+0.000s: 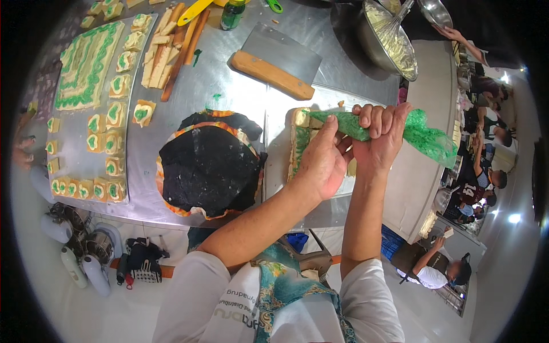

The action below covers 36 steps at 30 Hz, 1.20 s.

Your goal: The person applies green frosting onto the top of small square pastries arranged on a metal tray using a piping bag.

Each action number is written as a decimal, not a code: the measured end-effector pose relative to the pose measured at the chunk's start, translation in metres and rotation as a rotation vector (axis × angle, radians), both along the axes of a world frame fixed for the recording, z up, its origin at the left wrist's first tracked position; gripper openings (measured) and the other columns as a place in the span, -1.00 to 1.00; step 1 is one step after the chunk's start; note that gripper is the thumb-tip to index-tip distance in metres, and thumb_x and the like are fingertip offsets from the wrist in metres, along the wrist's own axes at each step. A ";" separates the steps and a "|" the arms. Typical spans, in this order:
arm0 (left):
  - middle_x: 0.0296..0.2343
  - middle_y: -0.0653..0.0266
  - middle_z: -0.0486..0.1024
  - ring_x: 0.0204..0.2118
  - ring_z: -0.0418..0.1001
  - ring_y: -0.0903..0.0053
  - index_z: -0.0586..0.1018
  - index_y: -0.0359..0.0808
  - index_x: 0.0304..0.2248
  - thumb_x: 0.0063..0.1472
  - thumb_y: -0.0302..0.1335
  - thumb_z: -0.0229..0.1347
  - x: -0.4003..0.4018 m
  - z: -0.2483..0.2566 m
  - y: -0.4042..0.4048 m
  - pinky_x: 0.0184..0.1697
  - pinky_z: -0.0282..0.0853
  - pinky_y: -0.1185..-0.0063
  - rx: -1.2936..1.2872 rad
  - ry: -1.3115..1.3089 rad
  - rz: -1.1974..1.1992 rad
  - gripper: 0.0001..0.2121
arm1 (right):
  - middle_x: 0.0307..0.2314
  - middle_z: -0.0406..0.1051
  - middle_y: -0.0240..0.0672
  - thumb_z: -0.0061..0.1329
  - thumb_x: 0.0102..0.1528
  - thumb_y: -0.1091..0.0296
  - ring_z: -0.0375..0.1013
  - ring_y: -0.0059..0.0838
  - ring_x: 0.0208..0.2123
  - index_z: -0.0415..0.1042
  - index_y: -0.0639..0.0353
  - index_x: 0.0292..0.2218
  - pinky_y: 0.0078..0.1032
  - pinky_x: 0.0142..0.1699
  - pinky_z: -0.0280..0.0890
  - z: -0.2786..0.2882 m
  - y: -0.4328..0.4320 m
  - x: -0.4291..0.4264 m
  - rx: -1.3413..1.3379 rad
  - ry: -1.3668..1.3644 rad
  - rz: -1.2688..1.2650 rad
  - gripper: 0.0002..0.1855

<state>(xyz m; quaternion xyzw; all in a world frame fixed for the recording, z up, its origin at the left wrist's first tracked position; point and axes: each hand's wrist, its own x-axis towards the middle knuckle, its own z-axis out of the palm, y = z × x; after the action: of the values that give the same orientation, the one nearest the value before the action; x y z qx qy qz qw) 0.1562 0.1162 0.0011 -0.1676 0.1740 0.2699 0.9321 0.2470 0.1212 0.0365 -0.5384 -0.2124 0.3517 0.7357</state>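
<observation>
My right hand (379,137) is wrapped around a clear piping bag (431,139) filled with green icing. The twisted loose end of the bag sticks out to the right of that hand. My left hand (322,160) steadies the bag nearer its tip, with the thumb along its side. The tip points left, over the far end of small cake pieces (301,141) on a metal tray (276,128). Cream and green icing cover the left row. My hands and forearms hide much of the tray's contents.
A wooden-handled bench scraper (274,75) lies behind the tray. Black cloth (208,171) is on my left, beyond it a board with a decorated cake (88,66) and small iced pieces. A metal bowl with a whisk (388,36) stands at back right. Several people are at the right.
</observation>
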 end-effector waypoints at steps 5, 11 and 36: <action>-0.23 0.33 0.30 -0.18 0.23 0.53 0.30 -0.19 -0.14 0.24 -0.20 -0.20 0.001 -0.001 0.001 -0.06 0.14 0.50 0.004 -0.011 -0.006 -0.70 | -0.88 -0.04 -0.45 -0.40 0.15 -0.10 0.13 -0.50 -0.71 -0.08 0.00 -0.77 -0.45 -0.31 0.22 0.001 0.000 0.001 0.014 0.031 0.000 -0.43; -0.24 0.33 0.31 -0.18 0.24 0.54 0.30 -0.20 -0.14 0.24 -0.20 -0.20 0.004 0.000 0.001 -0.07 0.15 0.51 -0.005 -0.018 -0.008 -0.69 | -0.88 -0.04 -0.45 -0.40 0.14 -0.11 0.13 -0.50 -0.71 -0.09 0.00 -0.78 -0.46 -0.31 0.21 0.000 0.000 0.005 0.008 0.023 0.000 -0.42; -0.23 0.34 0.30 -0.17 0.23 0.55 0.30 -0.22 -0.15 0.25 -0.19 -0.24 0.008 -0.003 0.001 -0.05 0.13 0.50 -0.007 0.009 -0.065 -0.69 | -0.89 -0.03 -0.44 -0.38 0.13 -0.13 0.13 -0.51 -0.72 -0.08 0.00 -0.77 -0.45 -0.33 0.21 -0.002 -0.004 0.006 0.005 0.017 -0.053 -0.43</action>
<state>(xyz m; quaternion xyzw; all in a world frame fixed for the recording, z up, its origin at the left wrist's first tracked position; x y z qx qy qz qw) 0.1640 0.1177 -0.0017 -0.1640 0.1843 0.2397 0.9390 0.2527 0.1173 0.0346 -0.5391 -0.1927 0.3362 0.7477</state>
